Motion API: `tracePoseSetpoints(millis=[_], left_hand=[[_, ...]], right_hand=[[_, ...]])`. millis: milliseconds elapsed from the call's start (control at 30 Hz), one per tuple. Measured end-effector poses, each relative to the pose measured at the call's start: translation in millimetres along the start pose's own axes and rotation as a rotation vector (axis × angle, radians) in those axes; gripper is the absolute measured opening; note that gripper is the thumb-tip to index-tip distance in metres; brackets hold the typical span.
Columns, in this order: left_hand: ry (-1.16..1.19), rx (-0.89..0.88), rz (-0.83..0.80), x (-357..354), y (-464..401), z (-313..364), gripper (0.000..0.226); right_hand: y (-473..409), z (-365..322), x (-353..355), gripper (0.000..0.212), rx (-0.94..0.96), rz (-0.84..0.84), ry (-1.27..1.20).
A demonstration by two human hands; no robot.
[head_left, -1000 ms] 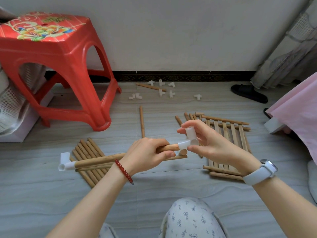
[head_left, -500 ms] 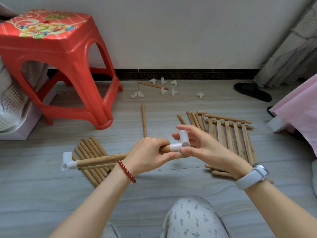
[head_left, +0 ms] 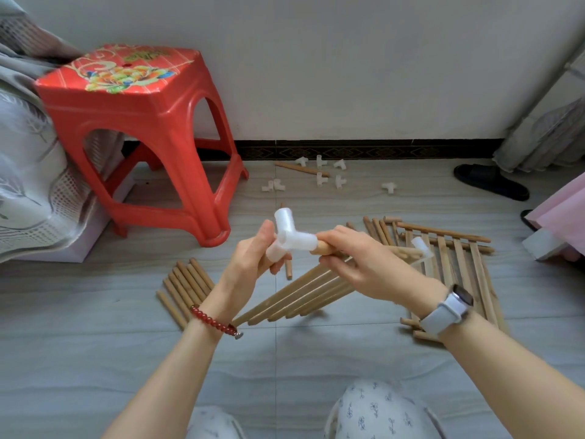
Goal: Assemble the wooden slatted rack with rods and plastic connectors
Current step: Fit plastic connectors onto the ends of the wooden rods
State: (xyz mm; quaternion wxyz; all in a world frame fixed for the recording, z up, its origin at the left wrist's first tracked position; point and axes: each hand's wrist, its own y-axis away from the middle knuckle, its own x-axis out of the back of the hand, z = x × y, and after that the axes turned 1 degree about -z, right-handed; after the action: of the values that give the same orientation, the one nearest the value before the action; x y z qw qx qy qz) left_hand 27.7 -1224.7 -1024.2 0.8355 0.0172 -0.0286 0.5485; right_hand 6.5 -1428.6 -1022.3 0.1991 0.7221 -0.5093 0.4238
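Connector (head_left: 292,239) gripped by left hand (head_left: 253,264); right hand (head_left: 357,264) grips rod (head_left: 323,247) seated in it.

Stool (head_left: 136,128): on the floor (head_left: 95,359), far left, near the wall (head_left: 348,58). Loose connectors (head_left: 319,177): scattered on the floor along the wall, right of the stool. Rod bundle (head_left: 185,288): on the floor, in front of the stool. Slatted panel (head_left: 456,264): flat on the floor, right of centre. Slipper (head_left: 489,182): behind the panel, far right. Held connector (head_left: 289,237): raised at centre, between left hand (head_left: 250,264) and right hand (head_left: 364,264).
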Motion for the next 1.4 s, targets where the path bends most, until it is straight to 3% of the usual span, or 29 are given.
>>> tracePoseSetpoints(millis=[67,267,400,467,667,933,1100,1233,1400], left_hand=[[-0.04,0.101,0.078,3,3,2,0.069],[-0.381,0.399,0.373,16,21,-42,0.013],[-0.371,0.617,0.458,31,26,-73,0.017],[-0.453,0.611,0.498,34,25,-79,0.023],[-0.576,0.515,0.541,36,16,-86,0.006],[-0.439,0.485,0.605,28,18,-91,0.009],[-0.268,0.513,0.514,31,16,-93,0.025],[-0.145,0.545,0.468,35,9,-95,0.027],[-0.038,0.54,0.482,34,4,-101,0.029]], right_hand=[[-5,-9,-11,0.023,0.045,-0.048,0.102],[-12,-29,-73,0.023,0.023,-0.155,0.283],[-15,-37,-107,0.028,0.031,-0.272,0.376],[-17,-39,-114,0.029,0.041,-0.28,0.394],[-24,-40,-120,0.031,0.042,-0.267,0.382],[-27,-42,-124,0.028,-0.003,-0.269,0.355],[-26,-34,-105,0.042,0.033,-0.403,0.271],[-11,-3,-94,0.041,0.112,-0.242,0.55],[-7,7,-104,0.04,0.131,-0.104,0.614]])
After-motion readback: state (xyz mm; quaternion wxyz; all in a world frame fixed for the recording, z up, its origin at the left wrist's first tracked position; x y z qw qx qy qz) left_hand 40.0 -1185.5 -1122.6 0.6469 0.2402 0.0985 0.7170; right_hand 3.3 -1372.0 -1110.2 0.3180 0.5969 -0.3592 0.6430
